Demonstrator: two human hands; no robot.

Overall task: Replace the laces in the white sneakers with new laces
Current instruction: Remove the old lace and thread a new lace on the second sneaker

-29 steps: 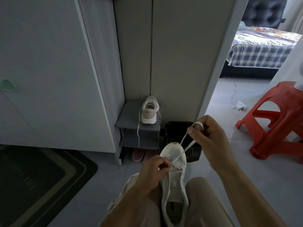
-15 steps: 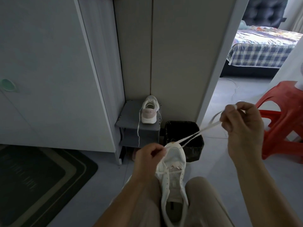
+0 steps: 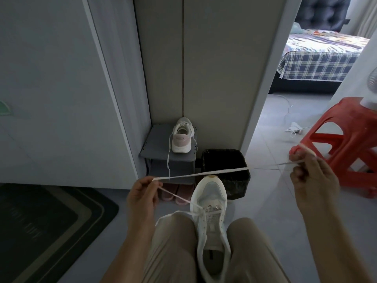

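Between left hand (image 3: 142,194) and right hand (image 3: 313,180), lace (image 3: 224,171) stretches taut.

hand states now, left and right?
Left hand: closed, pinching the flat white shoelace.
Right hand: closed, gripping the same shoelace farther along.

Dim, with a pale tiled floor (image 3: 271,203). Left: white cupboard doors (image 3: 51,88), dark mat (image 3: 40,231) at their foot. Against the beige wall panel (image 3: 214,68), grey shoe rack (image 3: 157,139) beside black bin (image 3: 234,186). Right: red plastic stool (image 3: 342,135); past the doorway, brighter, plaid-covered bed (image 3: 316,64).
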